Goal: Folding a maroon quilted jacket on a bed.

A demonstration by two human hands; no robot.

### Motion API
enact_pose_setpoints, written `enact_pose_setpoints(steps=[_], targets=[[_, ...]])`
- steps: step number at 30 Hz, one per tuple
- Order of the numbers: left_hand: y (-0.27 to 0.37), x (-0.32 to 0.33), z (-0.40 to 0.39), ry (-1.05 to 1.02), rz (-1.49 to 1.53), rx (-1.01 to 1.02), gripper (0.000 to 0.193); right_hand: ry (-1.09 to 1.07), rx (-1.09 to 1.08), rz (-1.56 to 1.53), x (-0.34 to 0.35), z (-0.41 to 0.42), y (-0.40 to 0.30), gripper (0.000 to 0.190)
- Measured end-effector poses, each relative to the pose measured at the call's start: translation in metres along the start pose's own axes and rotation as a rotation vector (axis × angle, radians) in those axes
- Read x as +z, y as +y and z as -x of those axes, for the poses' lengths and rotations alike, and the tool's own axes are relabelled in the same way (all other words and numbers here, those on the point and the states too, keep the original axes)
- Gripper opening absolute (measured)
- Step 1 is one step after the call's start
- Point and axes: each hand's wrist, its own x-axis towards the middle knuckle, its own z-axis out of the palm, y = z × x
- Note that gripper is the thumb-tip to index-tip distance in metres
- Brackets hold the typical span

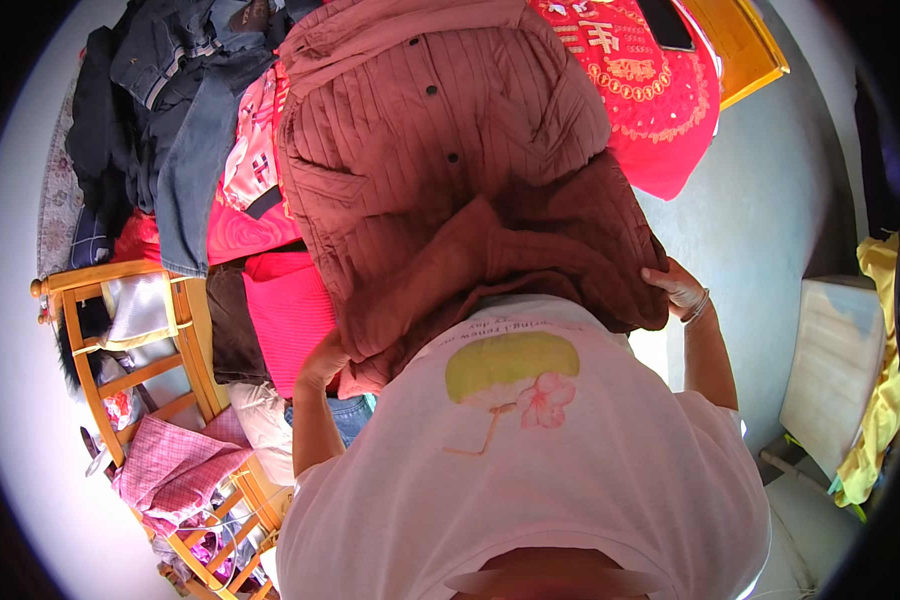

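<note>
A brownish-red quilted jacket (420, 142) with dark snap buttons lies front up before me. Its far part rests over the bed, while the near part is raised and folded in toward my body. My left hand (325, 362) grips the near left edge of the fabric, its fingertips partly hidden by the cloth. On the other side, my right hand (675, 289), with a bracelet at the wrist, pinches the near right corner between thumb and fingers. The cloth sags between the two hands, close against my white printed T-shirt (525, 480).
Red patterned bedding (660, 112) lies beneath, with a dark phone (666, 24) on it. Dark jeans and other clothes (172, 112) are heaped at the far left. A wooden rack (146, 367) hung with cloths stands left, near a bright red ribbed garment (289, 315). A pale storage box (832, 367) stands right.
</note>
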Motion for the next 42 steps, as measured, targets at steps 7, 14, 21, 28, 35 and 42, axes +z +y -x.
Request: enact_pose_setpoints(steps=[7,14,21,28,35,42], targets=[[0.05,-0.013,0.002,0.006,0.496,0.31,0.073,-0.102,-0.45,0.021,0.027,-0.023,-0.049,0.06],[0.167,-0.031,-0.064,0.341,0.618,0.769,0.053,-0.415,-0.638,-0.321,0.043,-0.14,-0.159,0.053],[0.114,-0.073,-0.109,0.556,0.638,0.6,0.061,0.47,-0.65,0.098,0.044,-0.129,-0.137,0.049],[0.065,-0.056,-0.104,0.548,0.457,0.399,0.065,0.514,-0.388,0.18,-0.002,-0.113,-0.067,0.059],[0.043,-0.042,-0.15,0.583,0.464,0.276,0.063,0.599,-0.578,0.327,-0.001,-0.159,-0.059,0.074],[0.033,-0.034,-0.147,0.668,0.588,0.53,0.022,0.56,-0.663,0.086,-0.002,-0.14,-0.057,0.025]])
